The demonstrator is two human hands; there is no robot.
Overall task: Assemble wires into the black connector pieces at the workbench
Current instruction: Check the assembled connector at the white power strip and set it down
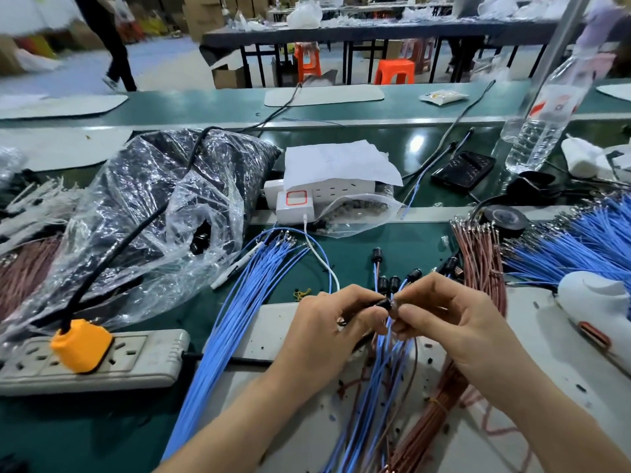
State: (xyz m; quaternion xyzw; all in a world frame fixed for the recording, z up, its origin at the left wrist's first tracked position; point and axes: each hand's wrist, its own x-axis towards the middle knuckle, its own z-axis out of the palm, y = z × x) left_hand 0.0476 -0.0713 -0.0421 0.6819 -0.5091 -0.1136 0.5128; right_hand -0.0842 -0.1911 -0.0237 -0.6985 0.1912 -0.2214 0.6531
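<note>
Both hands meet just below ctr of the frame, over a white mat (283,336) at the near edge of the green table (403,240). The left hand (324,326) has its grip clamped on a black connector piece (384,303), thumb and forefinger curled tight round it. The right hand (454,322) pinches in at the same piece from the other side, fingertips nearly touching the left's. Whether it has the piece itself or a wire end is too small to tell. A loose sheaf of blue wires (382,377), w/ a few brown ones mixed in, hangs from under the fingers down to the bottom edge. Just above the hands several wired connectors (388,284) stick up on blue leads. Left of the hands a long blue wire bundle (239,302) runs from bottom ctr up towards a white charger (293,207). A brown wire bundle (478,257) lies right of ctr. At the right edge fans a big blue wire spread (580,240), w/ a black tape roll (505,218) just beside it. Lower left sits a grey power strip (150,356) w/ an orange plug (82,348) in it, and a crumpled clear plastic bag (153,216) is behind. A water bottle (543,124) is in the upper right.
</note>
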